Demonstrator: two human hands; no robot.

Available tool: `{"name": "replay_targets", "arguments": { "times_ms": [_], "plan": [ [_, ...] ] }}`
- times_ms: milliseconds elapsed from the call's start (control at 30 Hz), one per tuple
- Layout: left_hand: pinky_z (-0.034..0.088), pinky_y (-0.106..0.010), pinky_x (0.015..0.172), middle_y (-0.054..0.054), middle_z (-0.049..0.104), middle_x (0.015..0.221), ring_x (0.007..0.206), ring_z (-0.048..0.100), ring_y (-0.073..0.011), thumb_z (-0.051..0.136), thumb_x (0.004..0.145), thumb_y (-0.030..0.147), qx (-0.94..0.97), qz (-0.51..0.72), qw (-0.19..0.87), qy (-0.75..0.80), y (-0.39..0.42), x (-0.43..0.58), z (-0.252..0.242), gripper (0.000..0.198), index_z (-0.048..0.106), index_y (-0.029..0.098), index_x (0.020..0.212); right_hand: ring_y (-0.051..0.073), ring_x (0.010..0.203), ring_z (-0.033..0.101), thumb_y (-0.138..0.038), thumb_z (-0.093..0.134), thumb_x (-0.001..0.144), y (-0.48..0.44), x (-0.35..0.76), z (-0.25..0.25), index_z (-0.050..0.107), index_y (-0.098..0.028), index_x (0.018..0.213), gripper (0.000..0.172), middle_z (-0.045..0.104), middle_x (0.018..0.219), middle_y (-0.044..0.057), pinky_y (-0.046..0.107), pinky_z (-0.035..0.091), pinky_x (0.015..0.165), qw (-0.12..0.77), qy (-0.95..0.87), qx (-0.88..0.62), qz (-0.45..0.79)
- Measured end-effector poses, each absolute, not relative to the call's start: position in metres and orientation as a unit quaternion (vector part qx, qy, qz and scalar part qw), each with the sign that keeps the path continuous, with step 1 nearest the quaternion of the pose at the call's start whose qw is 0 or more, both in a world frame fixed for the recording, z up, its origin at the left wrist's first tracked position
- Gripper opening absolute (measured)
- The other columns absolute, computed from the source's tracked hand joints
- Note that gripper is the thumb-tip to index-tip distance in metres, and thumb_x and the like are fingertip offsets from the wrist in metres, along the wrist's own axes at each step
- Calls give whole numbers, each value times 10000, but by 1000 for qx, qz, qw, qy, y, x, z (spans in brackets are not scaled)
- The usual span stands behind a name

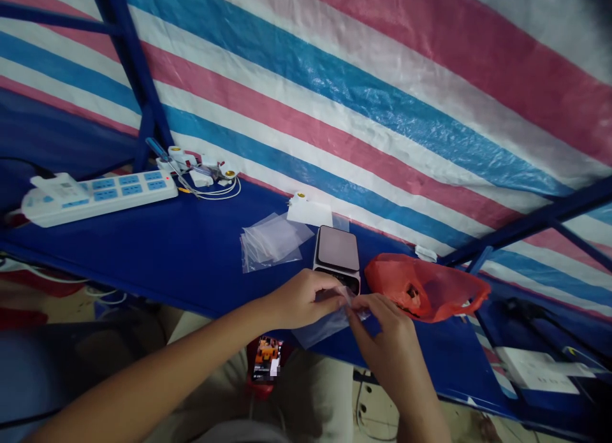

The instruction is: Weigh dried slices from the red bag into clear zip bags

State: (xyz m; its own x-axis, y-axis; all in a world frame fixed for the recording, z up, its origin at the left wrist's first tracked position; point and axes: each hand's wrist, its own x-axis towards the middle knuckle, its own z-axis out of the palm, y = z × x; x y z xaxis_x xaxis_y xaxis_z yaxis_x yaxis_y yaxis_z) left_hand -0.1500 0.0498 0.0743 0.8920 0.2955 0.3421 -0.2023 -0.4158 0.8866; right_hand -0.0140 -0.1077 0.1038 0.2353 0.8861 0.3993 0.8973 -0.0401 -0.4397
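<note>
Left hand (299, 299) and right hand (388, 338) pinch the clear bag (321, 328) between their fingers; it looks limp, slippery, best gripped at its mouth.

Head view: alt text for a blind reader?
Left hand and right hand pinch a clear bag at the edge of a blue table, in front of a scale and a red bag. Spare bags and a power strip lie further left; a striped tarp hangs behind.
</note>
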Motion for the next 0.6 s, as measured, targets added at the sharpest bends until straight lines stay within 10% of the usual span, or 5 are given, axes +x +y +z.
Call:
{"name": "replay_targets", "arguments": {
  "times_ms": [233,600],
  "plan": [
    [438,-247,694,-26,700,953,801,604,-140,718,819,329,790,89,607,8,56,-147,85,382,662,181,1166,169,782,645,-132,565,918,-113,-17,122,649,-213,917,117,688,853,13,277,476,725,269,-634,-725,-13],
    [490,-284,737,41,596,729,749,561,-145,695,618,149,660,-98,739,-98,44,-97,63,157,639,183,761,147,835,721,-188,565,954,-126,-12,137,702,-234,1081,193,757,969,14,207,550,737,279,-638,-715,62]
  ]
}}
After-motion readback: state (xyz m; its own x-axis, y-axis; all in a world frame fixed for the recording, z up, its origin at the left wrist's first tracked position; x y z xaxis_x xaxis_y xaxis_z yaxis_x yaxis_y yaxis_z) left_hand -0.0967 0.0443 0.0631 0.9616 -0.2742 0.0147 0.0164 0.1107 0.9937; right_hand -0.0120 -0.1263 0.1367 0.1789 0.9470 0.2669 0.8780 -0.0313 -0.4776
